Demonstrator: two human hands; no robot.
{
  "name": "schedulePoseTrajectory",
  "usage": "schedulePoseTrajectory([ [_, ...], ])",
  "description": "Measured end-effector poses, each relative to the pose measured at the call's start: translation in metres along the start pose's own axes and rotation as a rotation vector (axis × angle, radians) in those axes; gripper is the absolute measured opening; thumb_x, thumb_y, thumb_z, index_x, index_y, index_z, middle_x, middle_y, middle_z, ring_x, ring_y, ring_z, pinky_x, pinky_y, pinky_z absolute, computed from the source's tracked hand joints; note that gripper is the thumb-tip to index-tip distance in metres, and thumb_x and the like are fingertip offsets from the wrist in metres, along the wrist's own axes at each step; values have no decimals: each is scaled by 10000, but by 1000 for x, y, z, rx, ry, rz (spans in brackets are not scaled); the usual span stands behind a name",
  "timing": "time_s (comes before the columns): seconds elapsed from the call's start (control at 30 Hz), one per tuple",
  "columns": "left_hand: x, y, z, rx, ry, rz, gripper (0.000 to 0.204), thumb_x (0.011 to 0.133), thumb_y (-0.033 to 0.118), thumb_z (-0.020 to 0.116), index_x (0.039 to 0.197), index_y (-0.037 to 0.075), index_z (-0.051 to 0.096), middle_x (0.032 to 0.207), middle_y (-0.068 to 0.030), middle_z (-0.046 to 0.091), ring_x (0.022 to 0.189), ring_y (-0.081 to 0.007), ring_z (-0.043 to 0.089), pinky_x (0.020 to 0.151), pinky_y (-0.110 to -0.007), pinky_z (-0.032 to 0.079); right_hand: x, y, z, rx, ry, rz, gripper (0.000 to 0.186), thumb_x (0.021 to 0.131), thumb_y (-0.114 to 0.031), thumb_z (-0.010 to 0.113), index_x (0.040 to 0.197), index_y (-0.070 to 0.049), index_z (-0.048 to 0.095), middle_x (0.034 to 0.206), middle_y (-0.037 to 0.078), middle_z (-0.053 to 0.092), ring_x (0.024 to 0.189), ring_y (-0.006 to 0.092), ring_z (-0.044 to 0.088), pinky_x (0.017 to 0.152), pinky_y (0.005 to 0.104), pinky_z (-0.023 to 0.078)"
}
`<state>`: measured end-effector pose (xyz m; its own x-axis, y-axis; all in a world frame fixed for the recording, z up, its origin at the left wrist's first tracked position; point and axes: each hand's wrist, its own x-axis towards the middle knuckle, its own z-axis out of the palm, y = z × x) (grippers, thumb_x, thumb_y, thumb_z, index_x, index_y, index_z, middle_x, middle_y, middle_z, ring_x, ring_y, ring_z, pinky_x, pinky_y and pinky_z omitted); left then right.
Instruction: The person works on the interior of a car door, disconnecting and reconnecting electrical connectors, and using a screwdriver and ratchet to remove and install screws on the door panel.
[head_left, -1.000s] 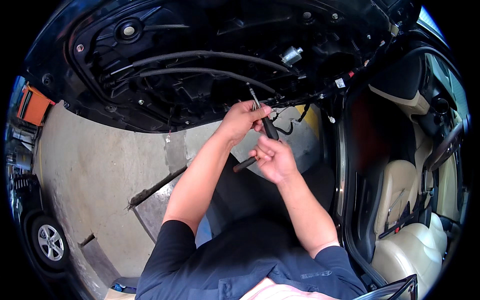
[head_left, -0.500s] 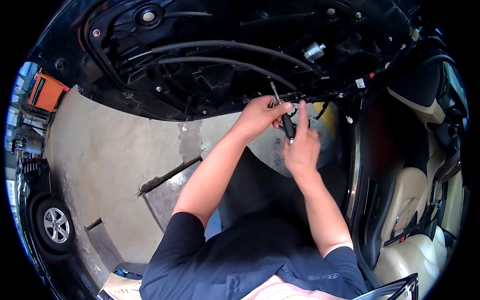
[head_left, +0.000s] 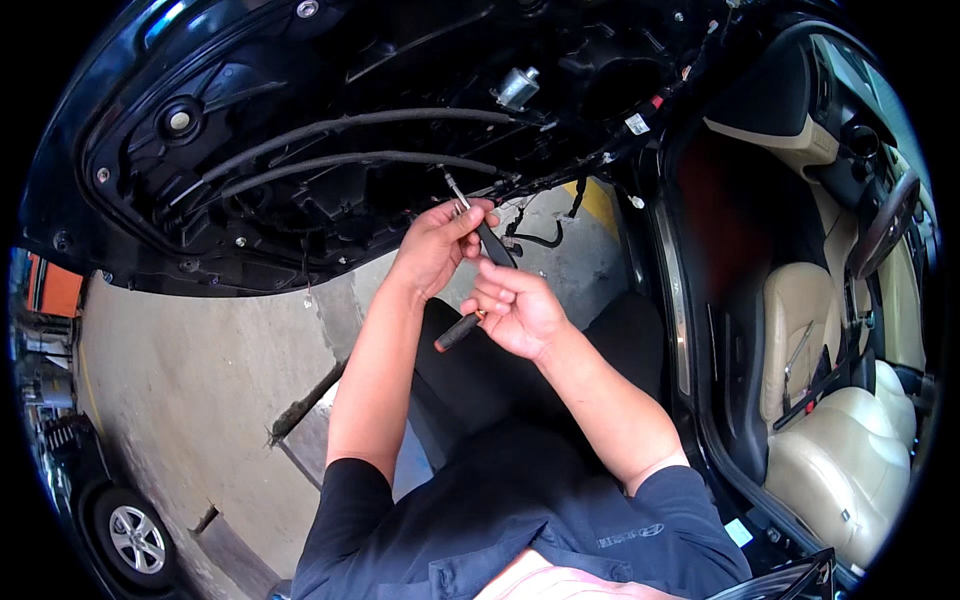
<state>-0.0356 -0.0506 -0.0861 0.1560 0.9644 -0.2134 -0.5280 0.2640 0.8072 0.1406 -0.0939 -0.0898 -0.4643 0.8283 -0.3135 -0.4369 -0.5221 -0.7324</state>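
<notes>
My left hand pinches a tool with a slim metal shaft and a black handle, tilted, its tip near the lower cable on the opened door's inner panel. My right hand, palm partly up and fingers curled, holds a second black handle with a red end, just below the first handle. A curved black hose and dangling connectors hang at the panel's lower edge. A silver motor sits higher on the panel.
The car's open doorway with beige seat and steering wheel is at my right. Below lies a concrete floor with a dark slot. Another car's wheel and an orange cabinet are at the left.
Half a second ago my right index finger pointed up beside the handle; now that hand has turned palm-up with fingers curled. The view has shifted, so the scene sits further left.
</notes>
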Motion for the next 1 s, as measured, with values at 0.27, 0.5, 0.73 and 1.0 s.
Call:
schedulePoseTrajectory([
  [0.27, 3, 2, -7, 75, -29, 11, 272, 1103, 145, 694, 1298, -43, 712, 1102, -70, 764, 802, -73, 598, 716, -236, 504, 8, 16, -14, -294, 83, -209, 713, 984, -60, 746, 1637, -40, 460, 835, -19, 608, 758, 142, 601, 824, 393, 547],
  [0.5, 22, 0, -27, -31, 166, 119, 294, 1111, 282, 704, 1241, 18, 713, 1081, -58, 752, 815, -83, 566, 743, -247, 474, -5, -12, 1, -1648, 232, -774, 774, 945, -174, 802, 1630, -78, 454, 950, 198, 753, 915, 426, 744, 805, 527, 571],
  [0.73, 48, 9, -17, -321, 299, 148, 158, 1101, 193, 674, 1054, 51, 724, 906, -44, 704, 691, -100, 540, 627, -257, 448, -1, 1, 18, -1412, 281, -794, 597, 980, -399, 799, 1437, -47, 647, 1151, 211, 782, 966, 420, 776, 796, 489, 610],
  [1.0, 47, 12, -11, -300, 310, 147, 124, 1056, 132, 636, 1059, 33, 712, 921, -74, 691, 747, -123, 545, 623, -267, 441, -7, -3, -1, -1591, 332, -1048, 667, 796, -22, 772, 1438, -197, 730, 990, 56, 624, 859, 296, 701, 677, 408, 565],
])
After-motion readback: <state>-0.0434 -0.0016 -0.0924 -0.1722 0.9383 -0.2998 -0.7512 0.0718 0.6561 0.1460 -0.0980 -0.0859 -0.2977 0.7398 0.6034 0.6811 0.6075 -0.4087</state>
